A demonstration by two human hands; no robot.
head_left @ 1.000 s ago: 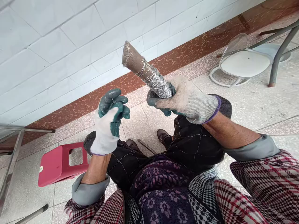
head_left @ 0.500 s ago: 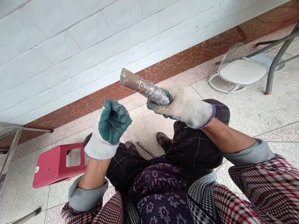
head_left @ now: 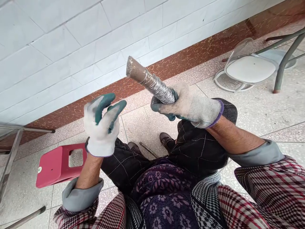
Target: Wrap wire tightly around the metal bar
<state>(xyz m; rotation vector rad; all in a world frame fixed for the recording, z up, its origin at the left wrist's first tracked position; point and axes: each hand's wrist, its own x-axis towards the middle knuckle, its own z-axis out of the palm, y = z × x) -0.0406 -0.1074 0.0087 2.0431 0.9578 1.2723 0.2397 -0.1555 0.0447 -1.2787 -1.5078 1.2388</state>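
Observation:
My right hand [head_left: 189,103], in a pale glove with green coated fingers, is wrapped around a brown stick [head_left: 136,70] wound with silvery wire [head_left: 164,92]. The stick slants up to the left, its blunt end bare, while its lower end is hidden in my grip. To the left, apart from the stick, my left hand [head_left: 101,124] is raised in a matching glove. Its thumb and forefinger stand apart, and I see nothing between them; the other fingers are partly hidden.
A red plastic stool [head_left: 51,167] lies at the left by metal legs [head_left: 11,159]. A thin rod [head_left: 149,150] rests on the floor between my shoes. At the right are a small white-seated chair [head_left: 251,70] and a grey metal leg [head_left: 283,68]. A tiled wall [head_left: 95,41] runs ahead.
My left hand has turned and shifted slightly up and left, its curled fingers opening apart. The stick in my right hand has tilted a little more upright.

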